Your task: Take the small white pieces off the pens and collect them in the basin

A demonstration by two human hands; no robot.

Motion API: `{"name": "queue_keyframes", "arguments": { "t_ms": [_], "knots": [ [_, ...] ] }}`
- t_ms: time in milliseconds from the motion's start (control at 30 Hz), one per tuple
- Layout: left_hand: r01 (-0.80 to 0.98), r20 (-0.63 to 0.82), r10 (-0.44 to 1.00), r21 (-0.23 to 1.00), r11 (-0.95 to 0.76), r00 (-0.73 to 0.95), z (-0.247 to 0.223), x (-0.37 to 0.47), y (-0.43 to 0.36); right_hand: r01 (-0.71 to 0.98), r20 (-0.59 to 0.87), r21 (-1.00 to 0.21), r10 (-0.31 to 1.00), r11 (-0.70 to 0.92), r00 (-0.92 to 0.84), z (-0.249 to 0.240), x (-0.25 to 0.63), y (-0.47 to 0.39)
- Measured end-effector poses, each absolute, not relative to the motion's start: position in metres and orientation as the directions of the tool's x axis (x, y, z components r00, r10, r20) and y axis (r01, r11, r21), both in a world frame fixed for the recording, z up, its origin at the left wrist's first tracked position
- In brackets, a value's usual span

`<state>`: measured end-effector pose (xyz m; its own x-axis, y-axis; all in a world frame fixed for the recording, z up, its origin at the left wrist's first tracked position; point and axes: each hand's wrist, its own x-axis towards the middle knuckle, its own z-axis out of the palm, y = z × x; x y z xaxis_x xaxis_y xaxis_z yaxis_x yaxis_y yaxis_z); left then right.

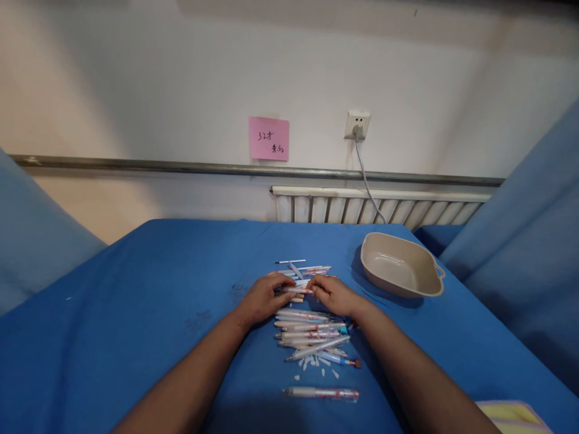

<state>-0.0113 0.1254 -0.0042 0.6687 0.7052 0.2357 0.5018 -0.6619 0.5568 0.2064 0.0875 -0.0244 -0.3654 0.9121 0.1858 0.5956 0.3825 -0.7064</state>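
Observation:
My left hand (266, 296) and my right hand (333, 295) meet over the upper group of pens. Fingers of both are closed around a pale pen (297, 290) with pinkish marks, held level between them. More thin pens (316, 269) lie just beyond, partly hidden by my fingers, along with a dark-tipped pen refill (291, 261). Nearer to me is a stack of clear and white pens (312, 334) with red patterns. A blue pen with a brown end (339, 360) rests at its near side, beside small white scraps (312, 361). One pen (321, 393) lies apart at the front.
A beige plastic basin (402, 288) stands at the right on the blue cloth (149, 313). A yellow and pink item (513, 416) shows at the lower right edge. Behind are a radiator (357, 193), a metal rail, a plugged-in cable (365, 175) and a pink note (268, 138). Blue curtains flank both sides.

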Motion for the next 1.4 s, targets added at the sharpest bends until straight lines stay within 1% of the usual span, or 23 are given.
{"name": "queue_keyframes", "arguments": {
  "t_ms": [133,233,300,433,533,633,733,800,900,967,1033,1100,1167,1233,1400],
  "knots": [
    [0.499,0.227,0.685,0.536,-0.681,0.692,-0.005,-0.01,0.126,0.5,0.147,-0.799,0.914,0.334,-0.377,-0.027,0.206,0.09],
    [0.514,0.187,0.662,0.493,-0.702,0.726,-0.003,-0.008,0.125,0.441,0.132,-0.837,0.902,0.323,-0.41,-0.032,0.204,0.092],
    [0.519,0.2,0.666,0.484,-0.705,0.718,-0.001,-0.008,0.123,0.433,0.132,-0.849,0.914,0.303,-0.383,-0.035,0.204,0.093],
    [0.49,0.289,0.696,0.538,-0.686,0.657,-0.001,-0.007,0.121,0.412,0.14,-0.864,0.923,0.291,-0.358,-0.041,0.206,0.095],
    [0.514,0.244,0.709,0.541,-0.666,0.661,-0.003,-0.008,0.122,0.412,0.143,-0.863,0.925,0.291,-0.353,-0.044,0.207,0.096],
    [0.57,0.178,0.72,0.497,-0.654,0.671,-0.002,-0.008,0.123,0.458,0.138,-0.842,0.934,0.286,-0.328,-0.046,0.209,0.097],
    [0.546,0.263,0.716,0.496,-0.675,0.647,0.0,-0.008,0.122,0.475,0.133,-0.832,0.934,0.287,-0.331,-0.047,0.209,0.097],
    [0.504,0.293,0.686,0.501,-0.703,0.666,0.0,-0.007,0.121,0.454,0.142,-0.842,0.931,0.291,-0.335,-0.047,0.208,0.097],
    [0.521,0.217,0.666,0.47,-0.712,0.714,0.0,-0.006,0.121,0.437,0.141,-0.852,0.931,0.288,-0.337,-0.045,0.207,0.096],
    [0.57,0.156,0.686,0.443,-0.692,0.711,0.0,-0.006,0.121,0.452,0.127,-0.846,0.93,0.283,-0.345,-0.044,0.207,0.096],
    [0.598,0.14,0.708,0.439,-0.671,0.692,0.001,-0.006,0.12,0.465,0.118,-0.838,0.928,0.284,-0.353,-0.042,0.207,0.095],
    [0.573,0.199,0.71,0.465,-0.675,0.676,0.002,-0.006,0.119,0.459,0.12,-0.843,0.931,0.279,-0.346,-0.042,0.207,0.095],
    [0.51,0.278,0.687,0.5,-0.7,0.671,0.001,-0.006,0.118,0.434,0.122,-0.86,0.933,0.27,-0.34,-0.043,0.206,0.095],
    [0.476,0.304,0.675,0.521,-0.709,0.672,0.0,-0.006,0.118,0.409,0.128,-0.872,0.932,0.269,-0.34,-0.044,0.206,0.096],
    [0.606,0.21,0.773,0.513,-0.608,0.598,0.0,-0.01,0.122,0.416,0.113,-0.878,0.948,0.234,-0.296,-0.045,0.214,0.099]
  ]
}}
